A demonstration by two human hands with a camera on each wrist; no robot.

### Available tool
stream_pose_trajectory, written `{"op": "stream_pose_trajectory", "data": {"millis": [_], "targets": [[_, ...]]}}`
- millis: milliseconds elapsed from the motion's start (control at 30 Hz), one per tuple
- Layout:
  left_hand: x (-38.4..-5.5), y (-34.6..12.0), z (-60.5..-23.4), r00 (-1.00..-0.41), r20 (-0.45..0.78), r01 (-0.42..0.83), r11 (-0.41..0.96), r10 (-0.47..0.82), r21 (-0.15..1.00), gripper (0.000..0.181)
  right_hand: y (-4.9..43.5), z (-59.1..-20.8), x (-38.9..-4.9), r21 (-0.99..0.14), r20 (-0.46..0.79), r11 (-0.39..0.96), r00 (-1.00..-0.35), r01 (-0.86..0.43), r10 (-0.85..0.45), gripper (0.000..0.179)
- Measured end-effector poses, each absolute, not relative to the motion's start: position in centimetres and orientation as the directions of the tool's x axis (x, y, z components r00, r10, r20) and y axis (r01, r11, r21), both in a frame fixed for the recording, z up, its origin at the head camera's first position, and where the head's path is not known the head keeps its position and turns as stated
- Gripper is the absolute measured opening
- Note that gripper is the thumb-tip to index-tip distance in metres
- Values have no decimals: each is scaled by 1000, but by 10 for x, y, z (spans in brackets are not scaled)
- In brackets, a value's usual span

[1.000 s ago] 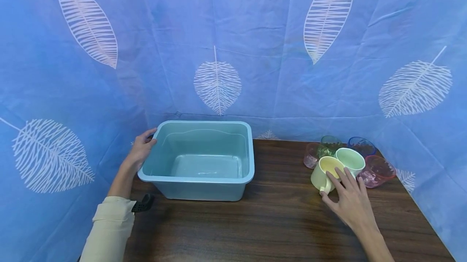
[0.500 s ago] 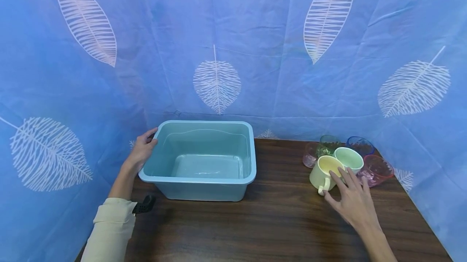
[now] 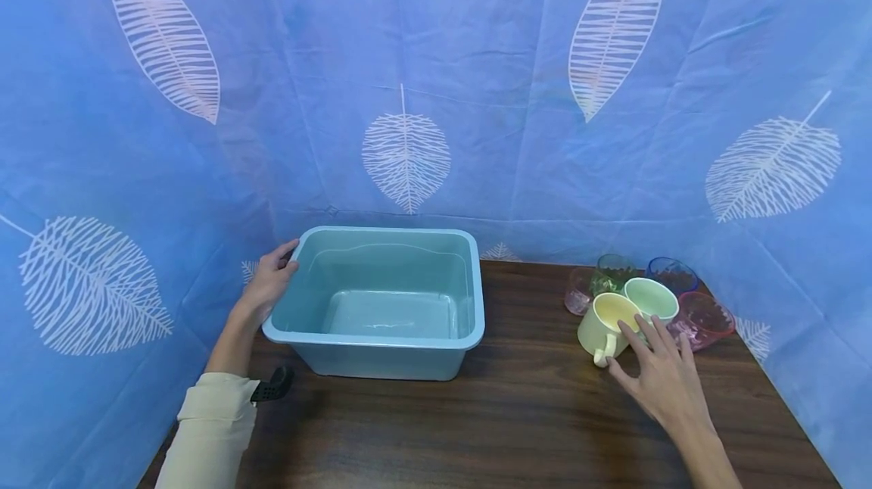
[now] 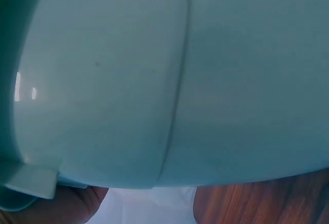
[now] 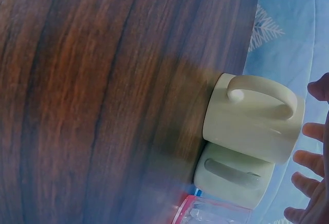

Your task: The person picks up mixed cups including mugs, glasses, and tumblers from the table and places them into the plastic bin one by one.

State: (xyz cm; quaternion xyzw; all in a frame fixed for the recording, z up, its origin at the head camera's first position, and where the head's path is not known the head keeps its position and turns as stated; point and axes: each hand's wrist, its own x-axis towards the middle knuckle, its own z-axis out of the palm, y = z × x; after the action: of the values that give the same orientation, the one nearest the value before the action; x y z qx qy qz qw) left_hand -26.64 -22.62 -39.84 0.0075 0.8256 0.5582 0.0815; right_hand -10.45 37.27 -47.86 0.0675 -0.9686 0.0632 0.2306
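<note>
My left hand (image 3: 269,281) grips the left rim of a light blue plastic basin (image 3: 378,359), which holds nothing. In the left wrist view the basin wall (image 4: 103,106) fills most of the frame, hiding much of the hand (image 4: 67,207). With fingers spread, my right hand (image 3: 664,379) hovers by a pale yellow mug (image 3: 594,335) and a pale green mug (image 3: 650,298). The right wrist view shows its fingertips (image 5: 308,160) apart from the yellow mug's rim (image 5: 295,136). Both mugs stand upright, side by side, handles toward me.
Clear tumblers crowd behind and beside the mugs: a pink one (image 3: 711,322), a blue one (image 3: 671,277), a green one (image 3: 613,273) and a smaller pinkish one (image 3: 577,294). A leaf-print blue cloth (image 3: 477,95) hangs behind the dark wooden table (image 3: 518,413).
The basin has shifted slightly to the right along with my left hand. My right thumb has drawn a little away from the yellow mug's handle, and the mugs look almost unmoved.
</note>
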Motion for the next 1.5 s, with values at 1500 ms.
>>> {"op": "stream_pose_trajectory", "data": {"millis": [1500], "targets": [[-259, -212, -399, -987, -134, -93, 362, 91, 928, 59, 389, -483, -108, -49, 433, 985, -892, -167, -130, 64]]}}
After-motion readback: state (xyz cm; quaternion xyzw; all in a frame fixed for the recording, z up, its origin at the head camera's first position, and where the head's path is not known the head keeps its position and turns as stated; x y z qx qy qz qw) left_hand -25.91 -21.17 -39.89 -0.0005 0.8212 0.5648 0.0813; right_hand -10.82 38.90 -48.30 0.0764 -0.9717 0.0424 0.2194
